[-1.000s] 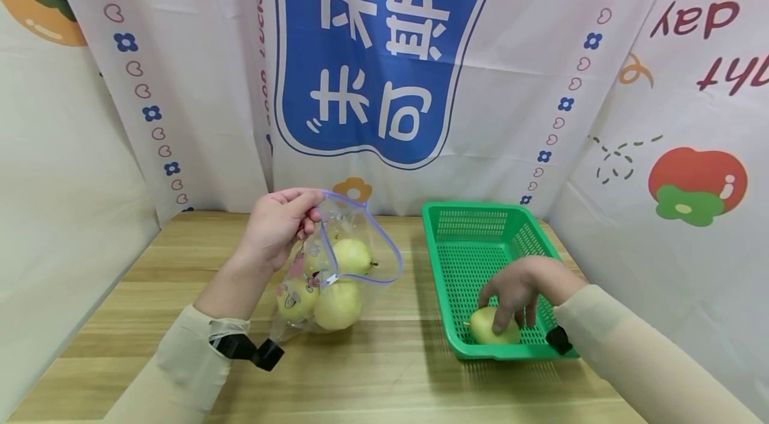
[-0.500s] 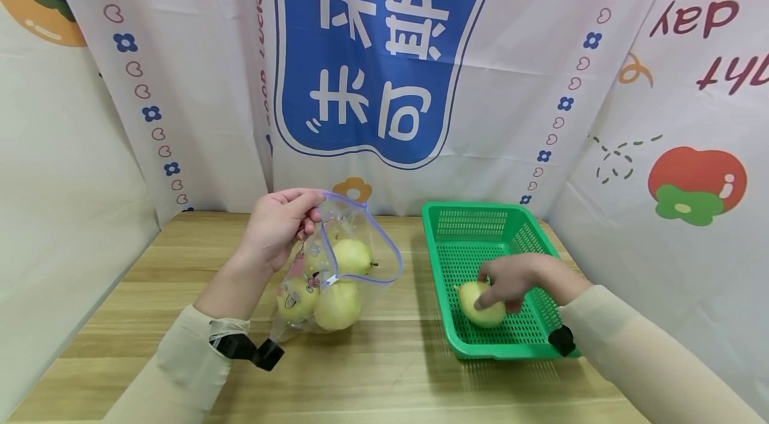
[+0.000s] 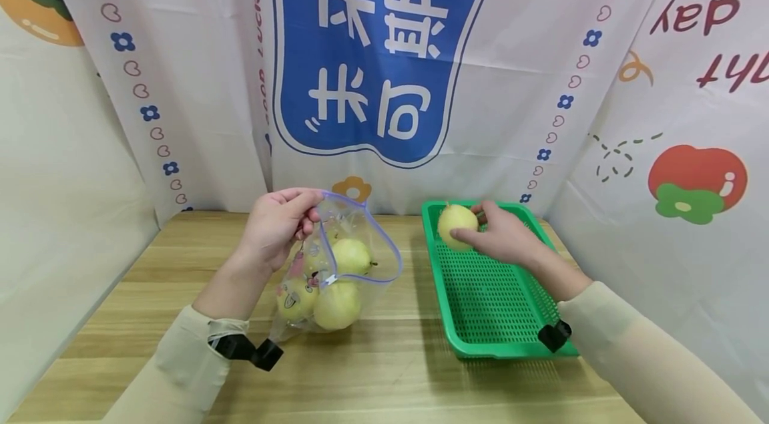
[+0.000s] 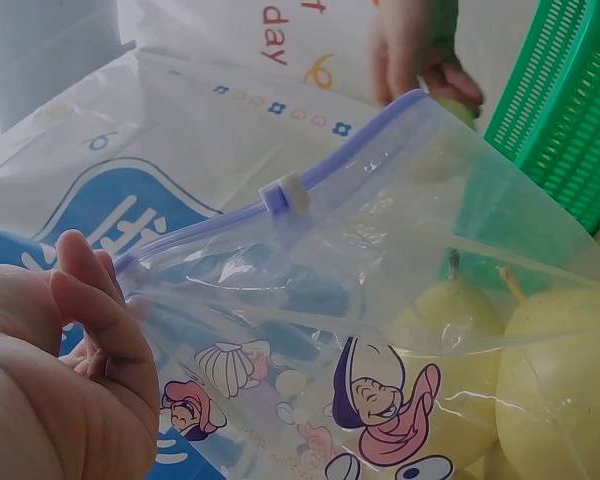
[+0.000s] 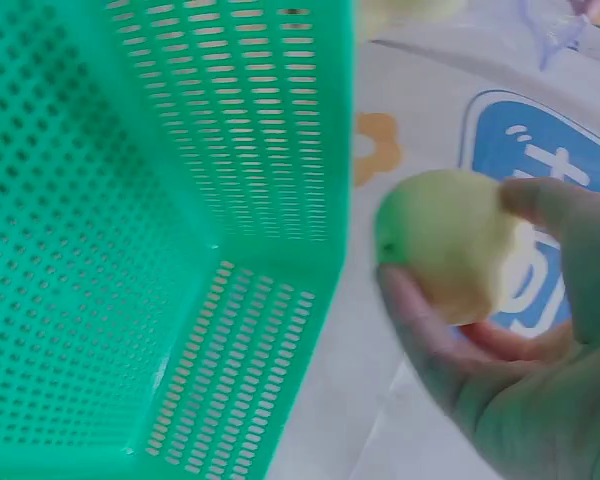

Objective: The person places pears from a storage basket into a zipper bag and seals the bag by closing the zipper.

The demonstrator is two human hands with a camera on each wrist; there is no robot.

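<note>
My left hand [image 3: 279,227] pinches the rim of a clear zip bag [image 3: 378,237] with a purple edge, its mouth spread toward the right. Inside the bag lie several yellow-green pears [image 3: 338,305], seen also through the printed plastic in the left wrist view. A single pear [image 3: 458,227] is held by my right hand [image 3: 507,234], raised over the far left part of the green basket [image 3: 447,317]. In the right wrist view, thumb and fingers wrap around that pear [image 5: 450,240], beside the basket wall.
The basket stands at the right of the wooden table [image 3: 384,370], with bag and basket a short gap apart. A printed cloth [image 3: 510,110] hangs behind and along both sides. A white slider [image 4: 285,195] sits on the bag's zip.
My right hand has gripped the pear inside the basket, then lifted it up and away toward the basket's far left. My left hand and the bag have stayed in place.
</note>
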